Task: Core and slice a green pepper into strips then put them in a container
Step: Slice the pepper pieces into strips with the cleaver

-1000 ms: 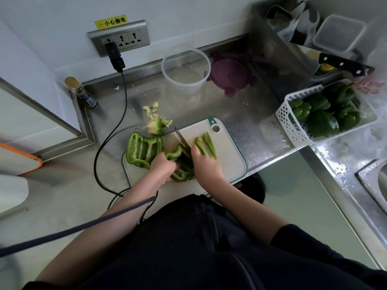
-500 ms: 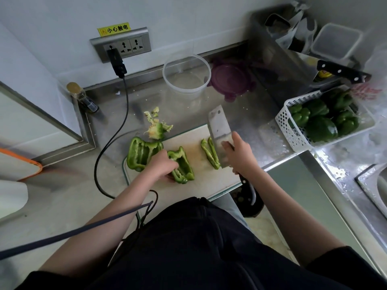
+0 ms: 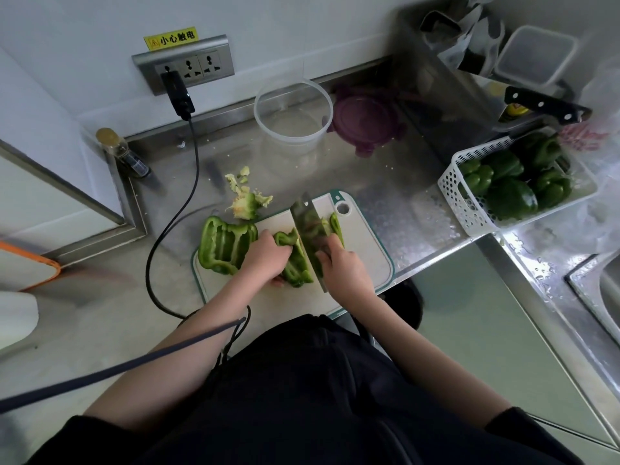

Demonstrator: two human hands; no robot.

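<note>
On the white cutting board [image 3: 369,253] my left hand [image 3: 266,256] presses down a green pepper piece [image 3: 295,263]. My right hand [image 3: 345,266] grips a cleaver [image 3: 308,229], whose blade stands on edge against the right side of that piece. Cut strips [image 3: 336,224] lie just right of the blade. A large opened pepper half [image 3: 224,245] rests at the board's left end. The pepper core [image 3: 246,204] lies on the counter behind the board. A clear round container [image 3: 293,112] stands empty near the wall.
A purple lid [image 3: 365,120] lies beside the container. A white basket [image 3: 469,203] of whole green peppers sits at right, a black-handled knife [image 3: 543,107] behind it. A black cable [image 3: 181,196] runs from the wall socket past the board's left. A sink [image 3: 604,290] is far right.
My right hand brought the cleaver back from the right, where its blade was raised flat, and set it on edge against the pepper piece. My left hand stays on the piece.
</note>
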